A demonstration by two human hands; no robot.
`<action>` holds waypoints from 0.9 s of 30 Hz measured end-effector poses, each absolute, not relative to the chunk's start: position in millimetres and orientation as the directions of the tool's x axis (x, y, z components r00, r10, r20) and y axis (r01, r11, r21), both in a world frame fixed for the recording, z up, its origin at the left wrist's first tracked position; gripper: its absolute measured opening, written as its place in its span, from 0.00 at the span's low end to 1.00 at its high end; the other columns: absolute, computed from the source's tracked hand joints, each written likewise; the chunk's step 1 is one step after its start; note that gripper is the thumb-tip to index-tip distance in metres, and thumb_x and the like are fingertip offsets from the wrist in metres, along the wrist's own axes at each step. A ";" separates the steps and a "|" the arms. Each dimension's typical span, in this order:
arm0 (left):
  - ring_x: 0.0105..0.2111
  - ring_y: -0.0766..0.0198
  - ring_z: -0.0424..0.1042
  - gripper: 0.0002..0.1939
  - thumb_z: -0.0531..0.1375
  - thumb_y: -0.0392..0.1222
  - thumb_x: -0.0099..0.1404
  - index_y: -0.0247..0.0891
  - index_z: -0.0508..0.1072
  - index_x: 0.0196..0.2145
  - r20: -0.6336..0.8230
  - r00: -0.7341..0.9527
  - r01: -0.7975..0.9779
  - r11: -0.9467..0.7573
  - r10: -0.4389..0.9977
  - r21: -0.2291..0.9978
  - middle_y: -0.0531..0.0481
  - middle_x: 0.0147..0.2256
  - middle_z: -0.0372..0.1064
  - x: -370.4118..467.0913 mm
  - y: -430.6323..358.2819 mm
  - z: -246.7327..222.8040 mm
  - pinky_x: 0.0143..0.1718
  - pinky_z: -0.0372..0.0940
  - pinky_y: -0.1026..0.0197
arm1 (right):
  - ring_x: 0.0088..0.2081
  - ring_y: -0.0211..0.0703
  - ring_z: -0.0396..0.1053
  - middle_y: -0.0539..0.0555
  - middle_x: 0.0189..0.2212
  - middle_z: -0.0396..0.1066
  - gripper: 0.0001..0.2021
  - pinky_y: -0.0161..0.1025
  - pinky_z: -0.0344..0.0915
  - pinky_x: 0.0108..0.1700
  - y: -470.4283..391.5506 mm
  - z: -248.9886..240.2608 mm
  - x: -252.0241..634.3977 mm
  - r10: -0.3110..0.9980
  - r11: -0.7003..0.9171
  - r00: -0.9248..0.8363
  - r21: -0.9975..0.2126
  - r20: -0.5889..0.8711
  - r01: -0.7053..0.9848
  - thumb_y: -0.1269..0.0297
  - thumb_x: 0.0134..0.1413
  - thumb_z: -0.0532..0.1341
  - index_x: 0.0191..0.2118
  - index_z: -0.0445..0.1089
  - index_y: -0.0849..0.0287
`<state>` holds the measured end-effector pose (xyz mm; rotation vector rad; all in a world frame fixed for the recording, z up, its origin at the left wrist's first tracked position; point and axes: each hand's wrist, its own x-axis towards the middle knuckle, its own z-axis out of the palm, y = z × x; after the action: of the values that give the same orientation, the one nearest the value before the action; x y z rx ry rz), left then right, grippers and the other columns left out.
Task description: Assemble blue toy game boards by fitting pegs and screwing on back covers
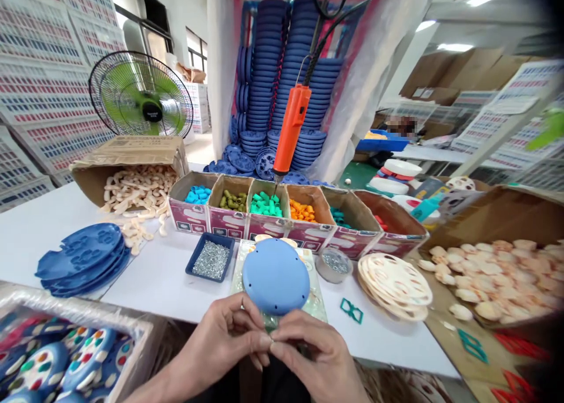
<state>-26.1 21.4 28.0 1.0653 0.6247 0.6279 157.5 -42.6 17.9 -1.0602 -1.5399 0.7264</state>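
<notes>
My left hand [231, 335] and my right hand [311, 350] meet in front of the table's near edge, thumbs and fingertips pinched together. Whatever sits between the fingertips is too small or hidden to name. Just beyond them lies a round blue plastic disc [276, 276] with small dark holes around its rim, resting on a pale fixture board [318, 297]. Left of the disc stands a dark blue tray of small metal screws [211, 259]. To its right is a clear round tub of similar metal pieces [335, 264]. An orange electric screwdriver [291, 130] hangs above, point down.
Cardboard bins [227, 222] of coloured plastic pieces line the back. Blue discs [83, 256] are stacked left, cream discs [394, 282] right. Boxes of cream parts [141, 188] and shell-like pieces [497, 274] flank them. A crate of assembled toys [79, 356] is at lower left; a fan [141, 97] stands behind.
</notes>
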 end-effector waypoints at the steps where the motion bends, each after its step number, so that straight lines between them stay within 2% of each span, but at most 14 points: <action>1: 0.22 0.65 0.77 0.20 0.75 0.45 0.54 0.35 0.69 0.31 -0.164 0.663 -0.167 0.357 0.731 0.919 0.52 0.22 0.76 -26.3 19.0 26.8 0.26 0.72 0.67 | 0.30 0.36 0.74 0.50 0.29 0.77 0.05 0.30 0.69 0.34 -44.3 17.5 156.2 0.885 0.454 -0.025 -0.851 0.465 0.264 0.69 0.57 0.68 0.37 0.80 0.52; 4: 0.22 0.65 0.76 0.19 0.75 0.46 0.54 0.35 0.70 0.32 -0.173 0.648 -0.168 0.361 0.741 0.917 0.51 0.23 0.77 -28.1 15.0 22.9 0.26 0.72 0.66 | 0.31 0.37 0.73 0.51 0.29 0.77 0.05 0.32 0.69 0.35 -48.2 14.6 154.5 0.854 0.503 -0.033 -0.809 0.519 0.303 0.71 0.58 0.67 0.38 0.78 0.53; 6: 0.24 0.65 0.77 0.17 0.74 0.46 0.56 0.35 0.74 0.33 -0.168 0.625 -0.154 0.331 0.762 0.931 0.50 0.24 0.78 -31.2 16.6 21.0 0.28 0.72 0.66 | 0.33 0.38 0.74 0.52 0.31 0.77 0.03 0.32 0.70 0.36 -50.1 11.1 156.5 0.905 0.408 0.004 -0.868 0.426 0.282 0.68 0.60 0.65 0.36 0.77 0.54; 9: 0.25 0.65 0.76 0.14 0.73 0.48 0.57 0.34 0.80 0.35 -0.140 0.557 -0.110 0.240 0.819 0.965 0.49 0.25 0.78 -37.8 26.6 20.1 0.30 0.72 0.66 | 0.35 0.41 0.75 0.55 0.34 0.77 0.05 0.34 0.72 0.37 -53.0 5.6 164.9 0.963 0.226 0.119 -0.965 0.242 0.133 0.63 0.61 0.65 0.33 0.73 0.56; 12: 0.25 0.66 0.74 0.14 0.72 0.49 0.57 0.35 0.82 0.33 -0.102 0.488 -0.079 0.160 0.867 0.984 0.49 0.24 0.78 -42.5 43.0 22.3 0.30 0.70 0.67 | 0.29 0.39 0.73 0.54 0.31 0.76 0.10 0.32 0.70 0.31 -56.2 3.8 177.9 0.967 0.139 0.219 -0.990 0.128 -0.032 0.59 0.56 0.69 0.31 0.70 0.57; 14: 0.25 0.65 0.74 0.13 0.72 0.49 0.57 0.35 0.83 0.32 -0.063 0.456 -0.074 0.108 0.888 0.991 0.49 0.23 0.77 -42.7 54.5 24.8 0.29 0.70 0.67 | 0.25 0.37 0.70 0.53 0.28 0.75 0.11 0.32 0.68 0.27 -57.4 4.7 188.5 0.965 0.079 0.253 -0.995 0.064 -0.053 0.57 0.54 0.70 0.32 0.72 0.57; 17: 0.25 0.65 0.73 0.12 0.72 0.48 0.56 0.35 0.83 0.30 -0.018 0.412 -0.055 0.044 0.911 0.998 0.49 0.23 0.76 -40.1 68.3 26.9 0.29 0.69 0.66 | 0.23 0.38 0.69 0.54 0.26 0.75 0.12 0.34 0.69 0.26 -55.9 5.6 205.8 0.956 0.023 0.292 -0.999 0.032 0.032 0.55 0.52 0.71 0.33 0.78 0.59; 22: 0.27 0.64 0.73 0.11 0.72 0.48 0.58 0.36 0.83 0.32 -0.015 0.388 -0.010 0.021 0.921 1.000 0.49 0.25 0.77 -41.5 76.4 19.4 0.31 0.70 0.65 | 0.26 0.42 0.70 0.53 0.24 0.75 0.14 0.37 0.71 0.30 -47.1 4.1 227.2 0.922 -0.026 0.385 -0.988 0.034 0.150 0.51 0.52 0.70 0.36 0.82 0.58; 27: 0.28 0.63 0.74 0.11 0.71 0.48 0.59 0.37 0.83 0.34 -0.036 0.410 0.037 0.023 0.911 0.999 0.49 0.26 0.78 -50.6 74.2 13.0 0.32 0.70 0.66 | 0.32 0.43 0.72 0.55 0.33 0.78 0.15 0.37 0.71 0.35 -39.9 5.0 229.7 0.955 -0.018 0.285 -0.943 0.082 0.332 0.51 0.58 0.66 0.38 0.81 0.57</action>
<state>-50.6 74.2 13.0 1.3810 0.9278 0.8561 229.7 -39.9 5.0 -1.5509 -1.2288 0.7795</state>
